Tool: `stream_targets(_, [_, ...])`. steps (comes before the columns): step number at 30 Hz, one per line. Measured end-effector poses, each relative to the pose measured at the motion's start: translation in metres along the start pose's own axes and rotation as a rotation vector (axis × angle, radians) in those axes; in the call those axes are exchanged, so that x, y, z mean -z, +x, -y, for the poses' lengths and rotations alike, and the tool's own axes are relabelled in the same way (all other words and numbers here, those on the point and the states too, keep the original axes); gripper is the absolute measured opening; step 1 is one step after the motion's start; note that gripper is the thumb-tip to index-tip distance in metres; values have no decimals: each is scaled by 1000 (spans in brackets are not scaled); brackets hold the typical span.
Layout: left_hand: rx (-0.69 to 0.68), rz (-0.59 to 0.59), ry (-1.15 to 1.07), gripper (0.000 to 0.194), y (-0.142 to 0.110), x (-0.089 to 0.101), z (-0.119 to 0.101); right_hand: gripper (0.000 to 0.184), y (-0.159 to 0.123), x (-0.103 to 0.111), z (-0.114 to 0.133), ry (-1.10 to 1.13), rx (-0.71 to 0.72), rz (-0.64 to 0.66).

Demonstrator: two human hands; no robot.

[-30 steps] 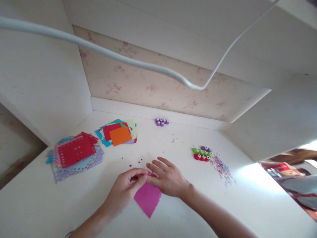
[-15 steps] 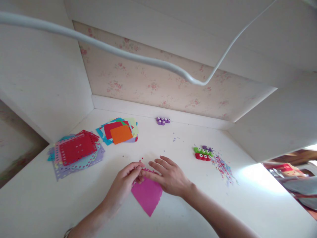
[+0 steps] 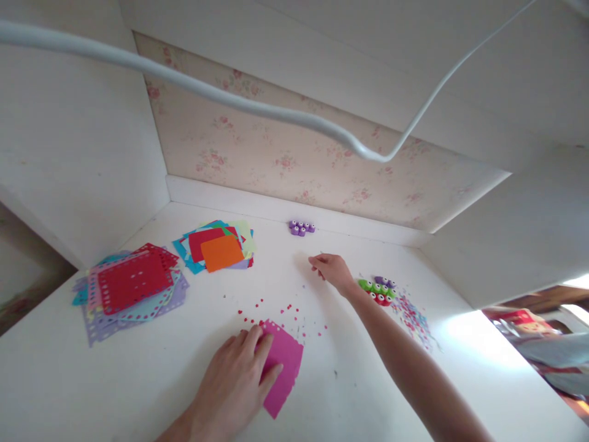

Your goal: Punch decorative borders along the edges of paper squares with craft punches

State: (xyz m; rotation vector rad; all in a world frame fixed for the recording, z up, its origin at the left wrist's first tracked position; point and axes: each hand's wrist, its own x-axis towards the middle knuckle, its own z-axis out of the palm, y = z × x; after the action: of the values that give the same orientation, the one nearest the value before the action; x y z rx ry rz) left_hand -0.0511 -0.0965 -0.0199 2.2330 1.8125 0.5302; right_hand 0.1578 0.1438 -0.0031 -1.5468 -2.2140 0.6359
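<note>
My left hand (image 3: 239, 374) lies on the upper left part of a magenta paper sheet (image 3: 283, 362), fingers apart and resting flat. The sheet has a row of punched holes along its top edge and wavy sides. Small red bits (image 3: 289, 307) are scattered just above the sheet. Farther up the table, my right hand (image 3: 330, 270) is closed with thumb and fingertips together, low over the tabletop. Whatever it holds, if anything, is too small to make out.
At left lies a pile of hole-punched papers (image 3: 133, 282), beside a stack of coloured sheets (image 3: 222, 253). Small purple pieces with eye-like dots (image 3: 301, 228) stand near the wall. Similar green and red pieces (image 3: 377, 290) sit at right by a confetti heap (image 3: 414, 319). A white cable (image 3: 257, 109) crosses overhead.
My right hand has left the magenta sheet, moved up and right, and closed. My left hand has gone from pinching to lying flat on the sheet. More red bits show above it.
</note>
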Motion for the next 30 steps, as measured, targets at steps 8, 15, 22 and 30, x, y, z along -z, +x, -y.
stream_targets(8, [-131,27,82,37,9,3,14,29,93,-1,0,-12,-134,-2])
stream_targets(15, [-157,-112,176,36,9,-12,29,27,134,1,8,-98,-109,31])
stream_targets(22, [-47,-55,97,49,11,-11,32,25,119,2,-8,-36,-110,122])
stream_targets(30, [95,-71,-198,46,15,1,24,24,50,11,-16,151,-1,228])
